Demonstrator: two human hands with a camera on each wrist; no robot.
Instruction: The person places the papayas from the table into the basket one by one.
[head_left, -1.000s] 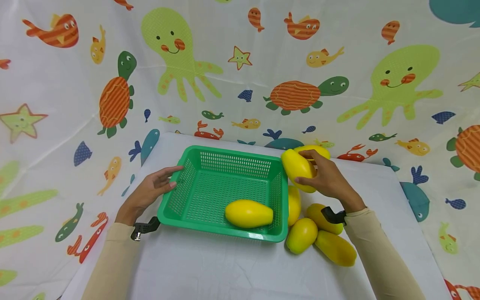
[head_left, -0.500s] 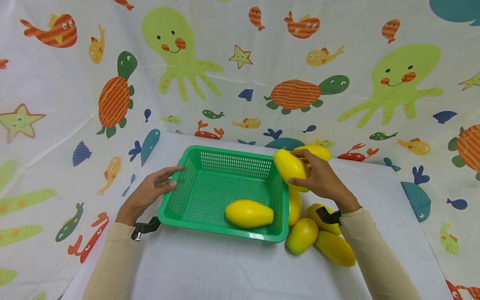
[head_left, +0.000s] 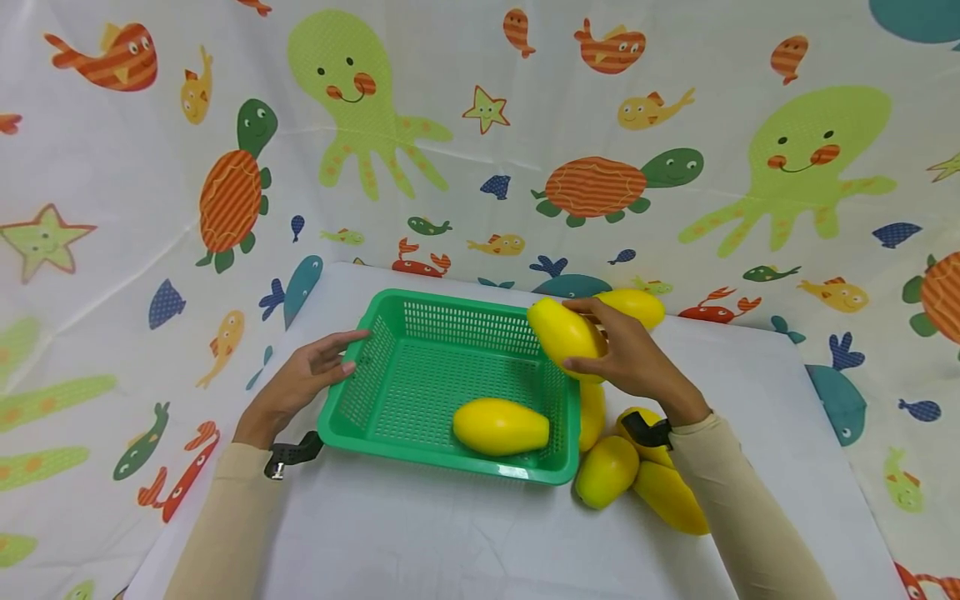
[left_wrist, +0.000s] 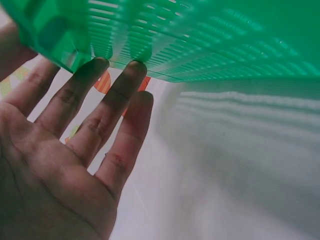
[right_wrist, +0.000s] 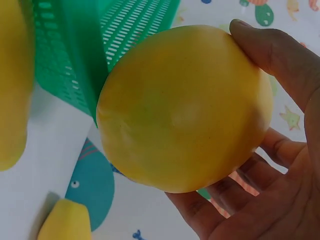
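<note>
In the head view my right hand (head_left: pixel 632 348) grips a yellow papaya (head_left: pixel 564 337) above the right rim of a green plastic basket (head_left: pixel 448 463). The right wrist view shows the held papaya (right_wrist: pixel 182 110) end-on, thumb on one side and fingers under the other. Another papaya (head_left: pixel 500 427) lies inside the basket, near its front right corner. My left hand (head_left: pixel 300 385) is at the basket's left side. Seen from the left wrist, the fingers of this hand (left_wrist: pixel 75 145) are mostly straight, with fingertips against the outside of the perforated wall (left_wrist: pixel 200 45).
Several more papayas are on the white table (head_left: pixel 420 542) right of the basket: one at the back (head_left: pixel 636 307), one along the basket wall (head_left: pixel 592 415), and a front cluster including a greenish-yellow one (head_left: pixel 607 472). A cloth printed with sea animals (head_left: pixel 495 75) hangs behind the table.
My right hand has carried the papaya leftward, from beside the basket to over its right rim. The left hand and the basket have stayed in place.
</note>
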